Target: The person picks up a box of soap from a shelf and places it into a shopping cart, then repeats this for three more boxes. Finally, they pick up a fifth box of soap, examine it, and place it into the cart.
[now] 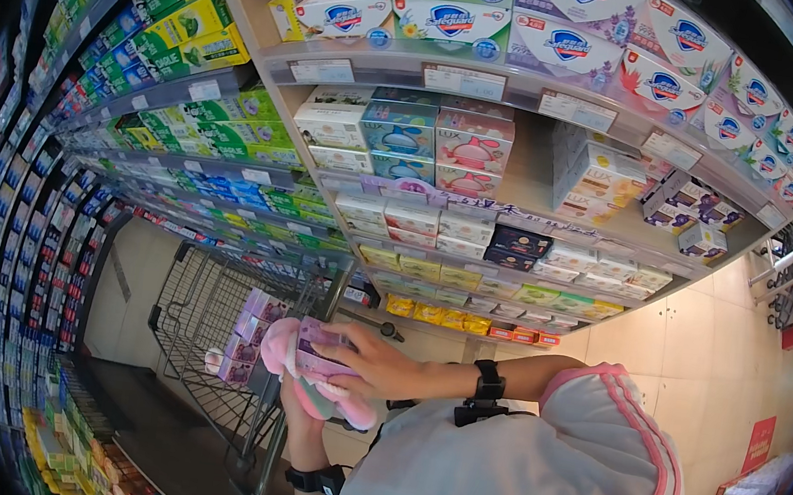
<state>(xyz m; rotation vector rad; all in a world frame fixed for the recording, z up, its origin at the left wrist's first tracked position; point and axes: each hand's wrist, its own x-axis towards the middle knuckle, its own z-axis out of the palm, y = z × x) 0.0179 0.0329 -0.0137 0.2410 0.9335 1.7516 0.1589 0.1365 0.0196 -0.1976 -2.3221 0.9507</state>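
Note:
My right hand (379, 364) grips a purple printed box (318, 356), its fingers spread over the top and near side. Beneath the box is a pink plush item (279, 346) with a white band and a green patch, its exact kind unclear. My left hand (298, 401) comes up from below and holds the plush item; its fingers are mostly hidden behind it. Both hands are above the handle end of a metal wire shopping cart (198, 283). Several similar purple boxes (241, 356) are stacked in the cart, beside a small pinkish-white thing (213, 360).
A soap shelf (520, 188) with Safeguard boxes (451, 23) and LUX boxes (399, 130) rises beyond my right arm. Toothpaste boxes (192, 41) fill shelving at the left. Tiled floor (694, 340) runs rightward to a metal trolley (784, 255). More packages (62, 448) stand at lower left.

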